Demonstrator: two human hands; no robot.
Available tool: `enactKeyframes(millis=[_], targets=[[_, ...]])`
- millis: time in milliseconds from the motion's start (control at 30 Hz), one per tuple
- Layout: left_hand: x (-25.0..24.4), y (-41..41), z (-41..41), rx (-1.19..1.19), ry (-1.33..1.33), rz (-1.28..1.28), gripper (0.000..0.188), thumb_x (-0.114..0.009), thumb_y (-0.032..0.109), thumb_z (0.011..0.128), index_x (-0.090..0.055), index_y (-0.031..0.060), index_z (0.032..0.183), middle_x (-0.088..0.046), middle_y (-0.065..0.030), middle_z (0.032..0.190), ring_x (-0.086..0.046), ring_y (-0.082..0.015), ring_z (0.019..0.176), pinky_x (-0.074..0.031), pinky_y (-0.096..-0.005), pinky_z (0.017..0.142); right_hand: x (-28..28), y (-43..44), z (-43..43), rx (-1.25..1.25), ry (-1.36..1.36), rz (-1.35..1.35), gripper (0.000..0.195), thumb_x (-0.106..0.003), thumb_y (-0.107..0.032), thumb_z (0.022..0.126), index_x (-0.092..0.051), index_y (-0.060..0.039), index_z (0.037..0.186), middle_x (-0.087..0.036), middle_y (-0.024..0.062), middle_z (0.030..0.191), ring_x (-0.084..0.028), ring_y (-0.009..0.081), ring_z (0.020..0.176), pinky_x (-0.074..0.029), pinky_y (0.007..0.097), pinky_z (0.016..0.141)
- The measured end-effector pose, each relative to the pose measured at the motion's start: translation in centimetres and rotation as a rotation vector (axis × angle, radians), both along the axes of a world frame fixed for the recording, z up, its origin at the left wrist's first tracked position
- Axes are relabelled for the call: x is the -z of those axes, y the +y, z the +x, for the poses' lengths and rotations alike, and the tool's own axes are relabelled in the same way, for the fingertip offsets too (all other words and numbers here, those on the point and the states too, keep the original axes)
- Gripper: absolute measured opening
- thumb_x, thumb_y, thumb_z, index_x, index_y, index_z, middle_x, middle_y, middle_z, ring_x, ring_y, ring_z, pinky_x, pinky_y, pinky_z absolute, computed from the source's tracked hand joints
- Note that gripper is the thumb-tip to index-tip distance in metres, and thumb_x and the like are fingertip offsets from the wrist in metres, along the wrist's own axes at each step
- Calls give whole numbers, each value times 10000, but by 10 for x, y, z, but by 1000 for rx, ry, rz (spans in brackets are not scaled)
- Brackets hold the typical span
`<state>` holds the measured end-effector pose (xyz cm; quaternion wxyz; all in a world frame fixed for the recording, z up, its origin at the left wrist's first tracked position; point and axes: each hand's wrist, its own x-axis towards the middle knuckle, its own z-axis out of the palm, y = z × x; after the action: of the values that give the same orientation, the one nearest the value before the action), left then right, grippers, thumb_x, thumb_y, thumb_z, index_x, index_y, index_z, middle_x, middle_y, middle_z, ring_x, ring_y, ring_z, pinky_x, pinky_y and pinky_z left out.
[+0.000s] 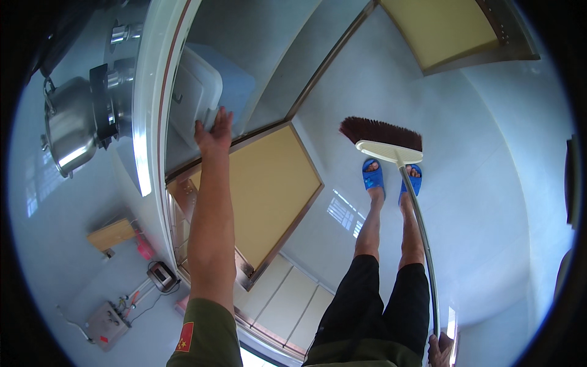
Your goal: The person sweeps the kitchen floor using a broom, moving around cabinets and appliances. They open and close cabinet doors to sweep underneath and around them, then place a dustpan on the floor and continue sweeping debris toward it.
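My left hand (216,133) reaches into a cabinet under the counter, fingers apart, at the near edge of a translucent plastic storage bin (238,82) with a whitish lid (199,78). Whether the fingers touch the bin I cannot tell. At the lower right my right hand (441,349) is closed around the metal handle of a broom (424,234). The broom's cream head (387,150) with dark red bristles (380,130) lies just beyond my feet, which wear blue slippers (372,175).
One yellow cabinet door (270,169) stands open by my left arm, another (445,32) at the upper right. On the left, a steel pot (73,121) stands near the white counter edge (158,114). Pale cabinet fronts (284,298) line the bottom.
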<state>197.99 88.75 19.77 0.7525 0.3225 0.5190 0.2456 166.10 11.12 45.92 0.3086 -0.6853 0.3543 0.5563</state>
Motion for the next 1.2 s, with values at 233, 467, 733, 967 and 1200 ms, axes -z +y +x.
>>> enactKeyframes(millis=[233, 467, 733, 967, 1200], targets=[[-11, 3, -5, 192, -43, 8, 752, -375, 591, 1021, -261, 25, 1503, -558, -206, 1359, -525, -372, 1300, -403, -600, 1092, 21, -10, -20, -140, -262, 43, 373, -670, -334, 969, -488, -87, 758, -351, -49, 593, -289, 87, 492, -220, 293, 413], [-10, -89, -35, 304, 8, -111, 518, -510, 481, 1017, -512, 46, 1299, -639, -190, 1237, -653, -320, 1109, -518, -499, 973, 32, 16, 33, -509, -182, -103, 363, -710, -314, 932, -545, -16, 807, -415, 48, 578, -364, 153, 503, -320, 364, 462], [-13, -423, -180, 1314, 540, -623, 630, -524, 403, 1034, -303, 79, 1526, -582, -100, 1315, -604, -243, 1173, -548, -433, 903, 113, 115, 134, -352, -322, 224, 332, -682, -147, 863, -574, -6, 1143, -668, 246, 816, -657, 466, 739, -522, 512, 670], [32, -410, -173, 686, 329, -552, 78, -590, 161, 996, -536, 147, 941, -475, 10, 758, -520, -140, 705, -573, -436, 839, 90, 62, 112, -270, 117, 378, 430, -726, -301, 881, -570, -33, 1180, -679, 202, 803, -681, 429, 826, -537, 482, 767], [65, -304, -148, 604, 260, -399, 133, -561, 183, 1009, -511, 139, 894, -379, 32, 668, -427, -124, 616, -488, -370, 712, 111, 50, 30, -213, 267, 592, 393, -717, -325, 897, -564, -18, 1088, -669, 214, 767, -681, 416, 775, -537, 469, 697]])
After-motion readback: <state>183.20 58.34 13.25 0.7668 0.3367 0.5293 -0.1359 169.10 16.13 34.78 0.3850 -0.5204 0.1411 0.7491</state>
